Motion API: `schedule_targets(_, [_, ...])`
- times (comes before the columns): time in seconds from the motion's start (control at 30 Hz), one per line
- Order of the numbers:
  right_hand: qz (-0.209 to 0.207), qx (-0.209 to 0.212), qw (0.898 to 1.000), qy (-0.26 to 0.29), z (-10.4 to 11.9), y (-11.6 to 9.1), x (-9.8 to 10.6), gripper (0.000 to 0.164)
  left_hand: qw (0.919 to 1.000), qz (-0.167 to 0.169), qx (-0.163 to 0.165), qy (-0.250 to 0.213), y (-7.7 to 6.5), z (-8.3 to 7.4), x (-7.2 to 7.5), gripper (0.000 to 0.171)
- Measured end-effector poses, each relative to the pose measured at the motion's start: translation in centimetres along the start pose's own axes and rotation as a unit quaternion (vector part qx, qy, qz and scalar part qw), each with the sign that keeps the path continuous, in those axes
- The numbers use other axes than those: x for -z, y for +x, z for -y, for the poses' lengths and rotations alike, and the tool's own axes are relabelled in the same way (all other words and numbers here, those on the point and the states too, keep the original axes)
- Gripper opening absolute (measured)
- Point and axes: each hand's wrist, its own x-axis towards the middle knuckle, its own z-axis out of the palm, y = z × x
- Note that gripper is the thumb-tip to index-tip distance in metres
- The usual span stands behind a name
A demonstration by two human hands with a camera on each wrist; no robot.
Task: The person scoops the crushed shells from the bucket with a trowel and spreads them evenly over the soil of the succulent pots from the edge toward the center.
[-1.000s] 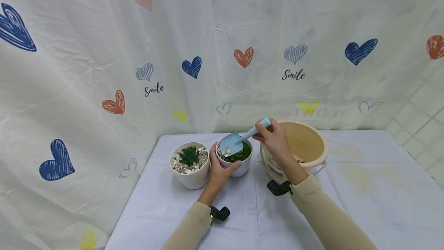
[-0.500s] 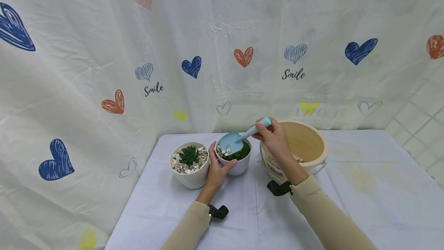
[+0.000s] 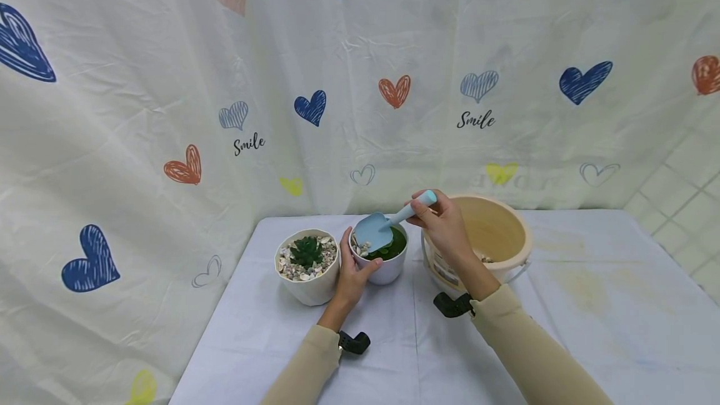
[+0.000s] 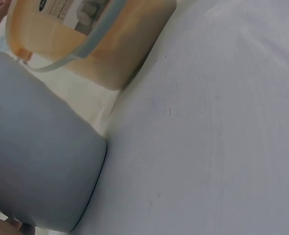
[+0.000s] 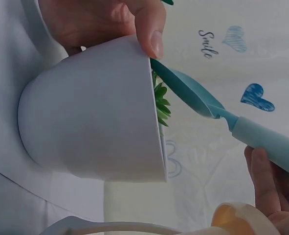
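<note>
Trowel (image 3: pixel 375 232), 1, light blue: blade tilted down over the mouth of the right-hand pot, its tip at the rim just beside the left thumb in the right wrist view; a few pale pebbles or shells (image 3: pixel 362 247) lay at the blade's lower edge.

Right hand (image 3: pixel 446 228), 1: fingers and thumb closed about the trowel's handle, near its upper end; sleeve (image 3: pixel 531 345) beige.

Small pot (image 3: pixel 388 272), 1, plain, pale lilac-white: upright on the table, containing a green plant (image 3: pixel 398 242) partly hidden by the blade.

Left hand (image 3: pixel 351 280), 1: partly open, curved round the side of the small pot and gripping it, thumb at the near rim; sleeve (image 3: pixel 308 364) beige.

White pot (image 3: pixel 309 290), 1: upright, just left of the left hand; held 1 dark green succulent (image 3: pixel 307 252) amid mixed pebbles or shells.

Bucket (image 3: pixel 497 224), 1, cream: right of the small pot, partly behind the right forearm; some small pieces (image 3: pixel 486 259) lay inside, indistinct; printed label (image 4: pixel 71 12) on the outer wall.

Wrist devices (image 3: pixel 354 344), 2, black: 1 per wrist.

Table (image 3: pixel 394 361), 1: covered in white cloth.

Curtain (image 3: pixel 349 42), 1, white: behind the table, printed with hearts and "Smile" 2 times.
</note>
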Motion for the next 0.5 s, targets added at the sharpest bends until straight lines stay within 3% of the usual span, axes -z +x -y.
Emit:
schedule_targets(0.27, [0.009, 0.008, 1.000, -0.002, 0.05, -0.08, 0.11, 0.012, 0.9992, -0.009, 0.030, 0.027, -0.10, 0.02, -0.16, 0.109])
schedule_targets(0.5, [-0.002, 0.015, 1.000, 0.012, 0.13, -0.10, 0.04, 0.014, 0.9997, -0.007, 0.020, 0.015, -0.06, 0.05, -0.03, 0.107])
